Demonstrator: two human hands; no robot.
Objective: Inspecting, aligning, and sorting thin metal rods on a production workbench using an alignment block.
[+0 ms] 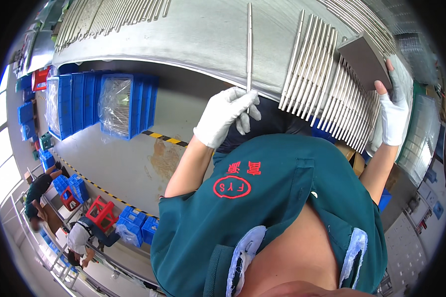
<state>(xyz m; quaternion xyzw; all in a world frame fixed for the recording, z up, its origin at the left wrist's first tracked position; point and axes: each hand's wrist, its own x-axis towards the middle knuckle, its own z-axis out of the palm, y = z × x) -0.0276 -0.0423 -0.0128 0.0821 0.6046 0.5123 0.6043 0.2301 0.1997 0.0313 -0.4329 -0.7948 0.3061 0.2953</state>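
Observation:
My left hand (229,115), in a white glove, pinches the near end of a slim stepped metal rod (250,44). That rod points away from me across the pale tabletop (203,37), apart from the others. At the right, my right hand (394,111) wears a white glove with the thumb and a fingertip bare. These press on the near end of a grey rectangular block (365,57). Beneath and beside the block lies a row of similar metal rods (327,81), side by side, their near ends jutting past the table edge. The block hides part of the row.
More rods (111,20) lie at the far left, and others (359,17) at the far right. Blue crates (129,106) with plastic wrap stand on the floor to the left, near striped tape (166,138). Two people and red stools (101,213) are farther off.

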